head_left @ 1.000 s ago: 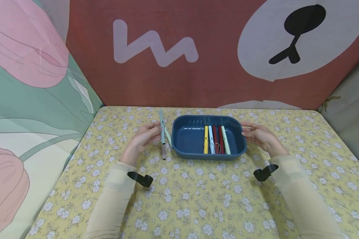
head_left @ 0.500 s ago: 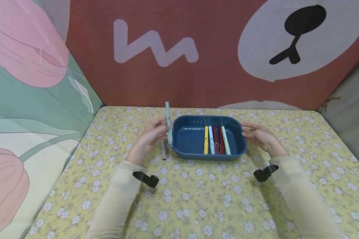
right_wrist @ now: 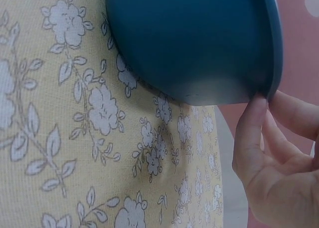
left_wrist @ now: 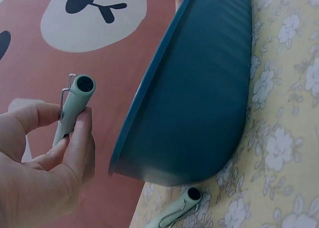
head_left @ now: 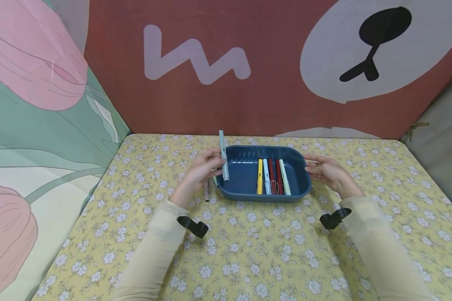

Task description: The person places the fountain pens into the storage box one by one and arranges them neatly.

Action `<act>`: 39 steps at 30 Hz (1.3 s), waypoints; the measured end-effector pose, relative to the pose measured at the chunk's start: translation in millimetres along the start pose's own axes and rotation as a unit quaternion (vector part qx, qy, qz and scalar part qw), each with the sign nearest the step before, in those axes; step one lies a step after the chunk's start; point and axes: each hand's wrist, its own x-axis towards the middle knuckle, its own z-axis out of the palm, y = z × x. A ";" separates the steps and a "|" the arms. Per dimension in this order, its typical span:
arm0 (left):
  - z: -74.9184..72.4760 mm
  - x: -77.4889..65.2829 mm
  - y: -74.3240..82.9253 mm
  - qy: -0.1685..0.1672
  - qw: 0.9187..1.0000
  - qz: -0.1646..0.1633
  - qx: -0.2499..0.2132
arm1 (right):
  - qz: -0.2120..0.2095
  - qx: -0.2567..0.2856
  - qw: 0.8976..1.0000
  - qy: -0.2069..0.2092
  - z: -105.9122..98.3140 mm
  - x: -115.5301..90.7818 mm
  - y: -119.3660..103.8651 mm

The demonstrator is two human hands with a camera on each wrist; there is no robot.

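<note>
My left hand [head_left: 202, 169] pinches a light teal pen [head_left: 223, 154] between thumb and fingers. The pen stands tilted over the left rim of a dark blue tray [head_left: 239, 175]; its wire clip shows in the left wrist view. My right hand [head_left: 329, 173] holds the tray's right rim, thumb on the outer wall in the right wrist view. Inside the tray lie a yellow pen [head_left: 259, 176], a light blue pen [head_left: 266, 176], two dark red pens [head_left: 275, 177] and a pale green pen [head_left: 284, 177], side by side.
On the flowered tablecloth [head_left: 248, 251], left of the tray, lie a mauve pen [head_left: 206, 192] and another pale green pen [left_wrist: 174, 210], partly hidden behind my left hand in the head view. A red printed cloth [head_left: 211, 104] stands behind the table.
My left hand has lifted the light teal pen from beside the other loose pens and carried it right, over the tray's left rim. The right hand and tray have stayed put.
</note>
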 end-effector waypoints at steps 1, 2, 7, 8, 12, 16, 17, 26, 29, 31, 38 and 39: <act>1.5 0.1 0.0 -0.001 1.000 0.001 0.000 | 0.000 0.001 1.000 0.001 0.1 0.0 -0.1; 2.9 0.1 -0.1 -0.002 1.000 0.002 -0.001 | 0.000 0.001 1.000 0.001 0.2 -0.2 -0.1; 9.6 1.6 -2.2 -0.010 1.000 0.001 -0.009 | 0.004 -0.005 1.000 0.004 1.1 -1.2 0.2; 11.0 2.3 -2.8 -0.010 1.000 -0.002 -0.009 | 0.002 -0.005 1.000 0.003 0.6 -1.2 0.9; 17.5 5.7 -5.8 -0.009 1.000 -0.011 0.000 | -0.014 0.018 1.000 -0.005 -3.6 0.3 6.1; 25.2 9.3 -7.8 -0.009 1.000 -0.016 0.009 | -0.021 0.019 1.000 -0.008 -4.9 0.9 7.9; 26.9 10.2 -8.3 -0.010 1.000 -0.017 0.012 | -0.018 0.019 1.000 -0.008 -4.1 0.4 6.8; 42.9 15.3 -9.2 -0.015 0.999 -0.022 0.038 | 0.003 -0.001 1.000 0.003 1.4 -1.3 -0.6; 48.4 15.6 -8.5 -0.019 0.998 -0.027 0.048 | 0.004 -0.003 1.000 0.003 1.1 -1.5 -1.7; 51.8 15.8 -9.0 -0.023 0.998 -0.029 0.054 | 0.003 -0.006 1.000 0.003 0.8 -1.7 -2.4; 63.4 17.8 -13.4 -0.031 0.996 -0.048 0.070 | 0.006 -0.014 1.000 0.007 1.5 -1.6 -2.5; 65.0 18.1 -13.9 -0.031 0.996 -0.051 0.072 | 0.007 -0.013 1.000 0.007 1.4 -1.4 -2.2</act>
